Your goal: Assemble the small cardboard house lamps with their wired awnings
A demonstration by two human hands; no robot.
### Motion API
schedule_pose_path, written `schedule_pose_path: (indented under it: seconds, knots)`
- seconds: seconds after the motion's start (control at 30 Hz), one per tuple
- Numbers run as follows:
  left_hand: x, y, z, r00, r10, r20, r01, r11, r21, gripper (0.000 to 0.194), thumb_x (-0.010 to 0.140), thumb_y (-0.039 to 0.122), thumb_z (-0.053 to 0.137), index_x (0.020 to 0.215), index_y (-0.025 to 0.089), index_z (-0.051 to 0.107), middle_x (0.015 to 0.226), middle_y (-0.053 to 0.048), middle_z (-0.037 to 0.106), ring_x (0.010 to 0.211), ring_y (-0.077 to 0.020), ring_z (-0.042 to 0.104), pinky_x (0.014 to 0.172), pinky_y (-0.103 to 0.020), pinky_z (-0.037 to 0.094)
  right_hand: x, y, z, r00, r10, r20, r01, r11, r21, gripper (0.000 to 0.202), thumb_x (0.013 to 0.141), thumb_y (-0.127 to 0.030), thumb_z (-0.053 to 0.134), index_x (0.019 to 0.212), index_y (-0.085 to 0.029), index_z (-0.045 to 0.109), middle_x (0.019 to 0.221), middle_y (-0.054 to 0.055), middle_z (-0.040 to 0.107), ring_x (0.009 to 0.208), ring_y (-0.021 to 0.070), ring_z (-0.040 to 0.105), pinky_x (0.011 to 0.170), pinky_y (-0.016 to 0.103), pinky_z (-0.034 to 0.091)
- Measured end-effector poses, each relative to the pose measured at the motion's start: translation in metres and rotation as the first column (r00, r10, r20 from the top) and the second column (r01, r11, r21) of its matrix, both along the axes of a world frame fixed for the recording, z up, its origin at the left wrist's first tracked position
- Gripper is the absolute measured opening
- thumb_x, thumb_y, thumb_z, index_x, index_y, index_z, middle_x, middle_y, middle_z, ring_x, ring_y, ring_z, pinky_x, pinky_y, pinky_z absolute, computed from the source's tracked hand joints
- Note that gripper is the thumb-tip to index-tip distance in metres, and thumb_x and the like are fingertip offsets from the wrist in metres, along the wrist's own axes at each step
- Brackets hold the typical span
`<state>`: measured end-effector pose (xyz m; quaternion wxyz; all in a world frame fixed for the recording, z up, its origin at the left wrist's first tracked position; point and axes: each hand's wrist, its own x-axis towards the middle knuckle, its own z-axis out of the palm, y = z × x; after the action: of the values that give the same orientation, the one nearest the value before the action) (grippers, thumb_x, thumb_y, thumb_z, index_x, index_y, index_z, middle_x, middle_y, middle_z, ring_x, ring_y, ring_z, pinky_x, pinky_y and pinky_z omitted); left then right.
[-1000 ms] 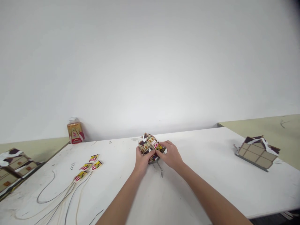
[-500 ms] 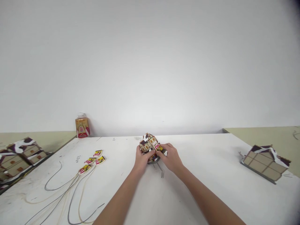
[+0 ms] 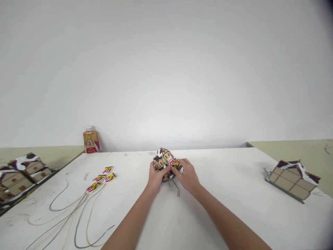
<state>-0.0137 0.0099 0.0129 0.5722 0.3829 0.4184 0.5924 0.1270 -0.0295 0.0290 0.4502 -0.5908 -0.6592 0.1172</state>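
Observation:
Between my hands is a small model house (image 3: 161,159) with beige walls, arched yellow windows and white patches like snow on its dark roof. My left hand (image 3: 155,176) grips its left side, thumb across the front. My right hand (image 3: 187,173) closes on a small red-and-white striped awning piece with yellow (image 3: 173,162), held against the house's front at the right. Thin wires (image 3: 178,191) stick out below the house toward me. My fingers hide part of the lower front.
On the left lie several striped awning pieces (image 3: 94,187) with long dark and pale wires. A bottle with an orange-red label (image 3: 91,140) stands at the back left. More model houses sit at the left edge (image 3: 15,184) and on the right (image 3: 292,180). A white wall rises behind the table.
My hands and the house have shifted very slightly left in view, as the whole scene has. The grip on the house and awning piece looks the same.

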Motion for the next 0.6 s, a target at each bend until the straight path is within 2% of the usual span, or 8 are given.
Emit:
schedule_pose_path:
  seconds: [0.3, 0.6]
  knots:
    - [-0.0010, 0.0022, -0.0013, 1.000, 0.003, -0.016, -0.004, 1.000, -0.015, 0.066, 0.051, 0.021, 0.087, 0.105, 0.019, 0.049, 0.101, -0.008, 0.064, 0.088, -0.0222, 0.066, 0.076, -0.037, 0.056, -0.0029, -0.0017, 0.0020, 0.999, -0.037, 0.004, 0.037, 0.998, -0.053, 0.027, 0.086, -0.033, 0.053, 0.111, -0.023, 0.058, 0.110, 0.005, 0.059, 0.098, 0.0203, 0.059, 0.086, 0.035, 0.047]
    - [-0.0018, 0.0016, 0.0000, 1.000, -0.012, -0.002, 0.012, 1.000, -0.024, 0.068, 0.051, 0.021, 0.087, 0.106, 0.020, 0.048, 0.102, -0.008, 0.065, 0.088, -0.0218, 0.066, 0.076, -0.036, 0.056, -0.0009, -0.0005, 0.0016, 1.000, -0.020, -0.007, 0.020, 0.999, -0.037, 0.026, 0.082, -0.033, 0.059, 0.106, -0.022, 0.061, 0.106, 0.004, 0.060, 0.094, 0.0187, 0.059, 0.087, 0.033, 0.046]
